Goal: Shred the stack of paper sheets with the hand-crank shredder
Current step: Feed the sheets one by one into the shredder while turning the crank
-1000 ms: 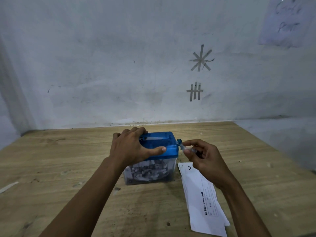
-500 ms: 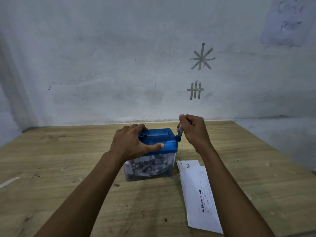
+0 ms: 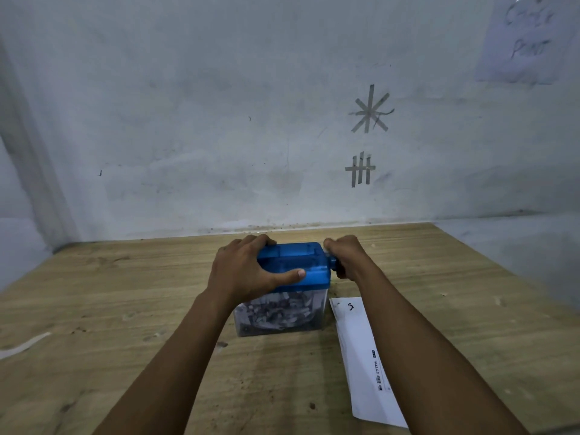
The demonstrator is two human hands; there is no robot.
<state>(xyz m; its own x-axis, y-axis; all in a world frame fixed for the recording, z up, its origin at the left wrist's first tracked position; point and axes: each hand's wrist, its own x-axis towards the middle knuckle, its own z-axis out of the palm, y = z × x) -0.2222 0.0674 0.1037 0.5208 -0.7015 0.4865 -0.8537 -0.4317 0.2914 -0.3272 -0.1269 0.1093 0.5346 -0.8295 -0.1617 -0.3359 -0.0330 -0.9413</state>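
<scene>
2 tape marks sit on the pale wall (image 3: 188, 120) at about 1 o'clock from the work: a tape star (image 3: 370, 109) above a tape tally (image 3: 360, 169). 1 notice (image 3: 527, 39) with blurred handwriting hangs further toward 2 o'clock. On the wooden desk (image 3: 125, 309) a thin white strip (image 3: 25, 345) lies well apart at 9 o'clock, near the left edge.

The shredder (image 3: 309, 266) stands at the middle of the desk, upright, its long axis running from 9 to 3 o'clock. Its blue top sits on a clear bin (image 3: 279, 315) packed with shredded scraps. The crank (image 3: 333, 262) sticks out of the 3 o'clock end.

The left hand (image 3: 248, 271) covers the 9 o'clock half of the blue top. Its grip clasps the top, fingers hooked over the far edge and thumb laid along the near face. The right hand (image 3: 348, 259) has its grip closed around the crank, and it hides the handle.

The paper sheets (image 3: 361, 356) lie flat on the desk just beside the bin at its 4 o'clock corner. Their long axis slants from 12 toward 5 o'clock, the far end bearing a handwritten mark. The right forearm crosses above their right edge and blocks part of it.
</scene>
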